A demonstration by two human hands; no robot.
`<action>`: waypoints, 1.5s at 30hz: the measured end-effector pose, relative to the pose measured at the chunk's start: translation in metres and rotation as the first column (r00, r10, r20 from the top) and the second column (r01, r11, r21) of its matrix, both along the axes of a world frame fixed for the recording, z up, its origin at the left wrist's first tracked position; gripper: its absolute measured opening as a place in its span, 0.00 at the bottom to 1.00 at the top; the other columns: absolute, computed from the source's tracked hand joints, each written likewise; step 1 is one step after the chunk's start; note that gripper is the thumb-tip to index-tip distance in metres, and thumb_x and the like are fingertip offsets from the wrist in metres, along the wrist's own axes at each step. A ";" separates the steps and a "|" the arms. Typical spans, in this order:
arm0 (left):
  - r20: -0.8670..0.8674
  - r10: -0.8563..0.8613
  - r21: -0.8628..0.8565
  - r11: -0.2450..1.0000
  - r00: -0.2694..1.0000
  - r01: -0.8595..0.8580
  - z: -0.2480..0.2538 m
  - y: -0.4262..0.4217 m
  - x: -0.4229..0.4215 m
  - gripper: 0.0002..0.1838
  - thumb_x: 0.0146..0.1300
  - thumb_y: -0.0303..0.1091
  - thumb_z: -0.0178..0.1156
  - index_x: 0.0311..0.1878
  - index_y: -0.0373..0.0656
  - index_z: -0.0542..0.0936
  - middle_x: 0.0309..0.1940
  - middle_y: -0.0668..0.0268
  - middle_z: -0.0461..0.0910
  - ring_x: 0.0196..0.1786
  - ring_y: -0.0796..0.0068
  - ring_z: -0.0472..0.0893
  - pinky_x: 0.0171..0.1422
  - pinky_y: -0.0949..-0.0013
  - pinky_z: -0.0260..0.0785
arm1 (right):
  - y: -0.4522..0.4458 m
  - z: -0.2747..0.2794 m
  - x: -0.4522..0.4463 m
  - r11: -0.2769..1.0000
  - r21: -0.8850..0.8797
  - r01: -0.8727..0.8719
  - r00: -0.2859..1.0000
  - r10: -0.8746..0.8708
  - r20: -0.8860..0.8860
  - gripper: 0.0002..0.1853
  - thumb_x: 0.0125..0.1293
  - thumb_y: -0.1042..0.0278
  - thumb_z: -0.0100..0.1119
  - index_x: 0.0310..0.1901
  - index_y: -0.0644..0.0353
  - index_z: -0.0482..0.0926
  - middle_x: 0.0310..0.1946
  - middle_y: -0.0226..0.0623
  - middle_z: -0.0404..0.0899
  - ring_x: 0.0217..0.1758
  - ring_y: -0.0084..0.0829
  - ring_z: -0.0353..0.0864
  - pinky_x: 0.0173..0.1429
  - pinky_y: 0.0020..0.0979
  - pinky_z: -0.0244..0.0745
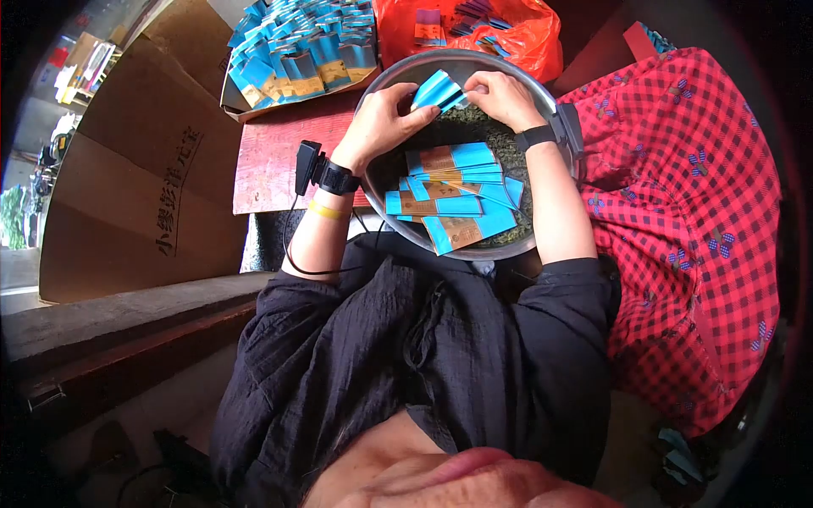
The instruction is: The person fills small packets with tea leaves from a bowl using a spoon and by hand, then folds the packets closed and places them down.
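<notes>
My left hand (385, 118) grips a blue paper piece (438, 91) with folds along it, above the far part of a round metal basin (453, 56). At the right end of that piece, my right hand (506, 100) has its thumb and forefinger pinched together on the edge. Below my hands, a loose stack of flat blue and gold-brown paper packets (474, 224) lies fanned out in the basin. Dark green, grainy-looking material (483, 127) shows under the stack. Black bands circle both my wrists.
An open carton (373, 80) full of pleated blue and gold pieces stands beyond on a red board (279, 161). Behind the basin sits a red plastic bag (529, 42) with more pieces. Cardboard (127, 161) rises at left; red checked cloth (677, 212) hangs at right.
</notes>
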State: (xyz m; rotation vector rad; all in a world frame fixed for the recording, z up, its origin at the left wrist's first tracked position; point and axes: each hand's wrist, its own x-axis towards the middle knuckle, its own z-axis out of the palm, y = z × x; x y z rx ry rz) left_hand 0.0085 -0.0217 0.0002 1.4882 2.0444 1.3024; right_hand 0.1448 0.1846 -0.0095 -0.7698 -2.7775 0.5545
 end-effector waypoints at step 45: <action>-0.046 -0.046 -0.212 0.977 0.998 0.035 0.003 -0.004 0.001 0.33 0.56 0.45 0.69 0.59 0.32 0.72 0.37 0.54 0.81 0.40 0.69 0.81 0.48 0.67 0.73 | -0.039 0.017 -0.020 0.912 -0.282 -0.298 0.799 0.077 -0.596 0.17 0.73 0.58 0.50 0.33 0.63 0.79 0.22 0.29 0.78 0.28 0.20 0.77 0.34 0.25 0.71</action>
